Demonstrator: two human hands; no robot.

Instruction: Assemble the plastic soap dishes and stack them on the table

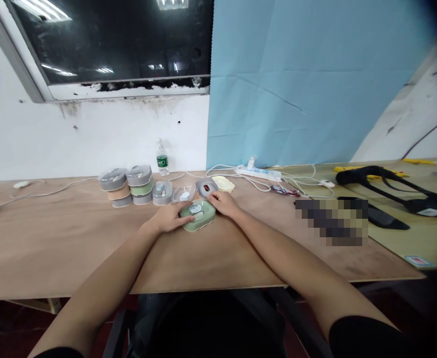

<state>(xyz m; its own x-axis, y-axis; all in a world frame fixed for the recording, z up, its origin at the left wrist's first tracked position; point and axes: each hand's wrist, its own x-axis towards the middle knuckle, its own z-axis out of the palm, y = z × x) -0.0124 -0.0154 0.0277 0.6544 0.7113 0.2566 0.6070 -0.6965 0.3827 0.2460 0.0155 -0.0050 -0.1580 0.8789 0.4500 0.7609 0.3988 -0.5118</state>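
In front of me on the table lies a green lidded box [204, 218] with a clear-looking top and a round white label. My left hand [171, 217] grips its left side, the thumb laid over the lid. At its far right corner, my right hand [222, 203] has its fingers curled against the edge; the fingertips are partly hidden. Just behind the box are a grey tray [204, 184] with a dark reddish spot inside, a clear lid [184, 194] and a cream scalloped bowl [223, 183].
Stacked lidded boxes [113, 178] in grey, green and tan stand back left, with a single grey box [162, 193] beside them. A water bottle [162, 158] is by the wall. A power strip [258, 172] with white cables lies behind, and a black strap-like frame [397, 194] at right.
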